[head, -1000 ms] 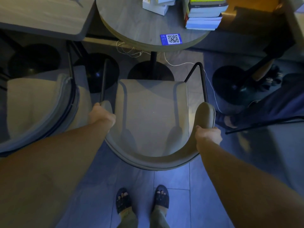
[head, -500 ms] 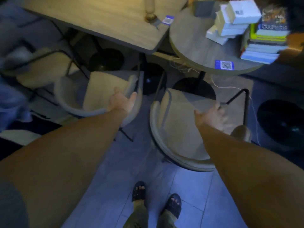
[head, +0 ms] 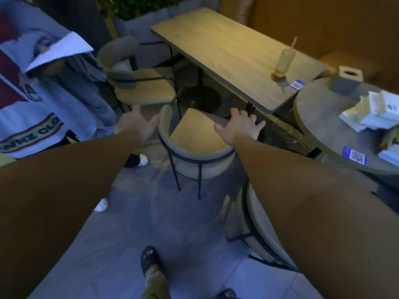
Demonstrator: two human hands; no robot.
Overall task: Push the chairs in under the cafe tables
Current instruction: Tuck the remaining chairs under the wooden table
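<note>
Upside-down letters "CLO" on a bystander's sweatshirt [head: 32,130]; nothing else legible.

Cafe seating area, dim light. Rectangular wooden table [head: 233,55] and round table [head: 319,126] on pedestal bases, each with a blue QR code sticker [head: 355,158]. Tall drink with straw [head: 282,61] on the wooden one. Padded metal-frame chairs [head: 194,152], tiled floor [head: 129,234], probably a planter [head: 138,9] behind.
</note>
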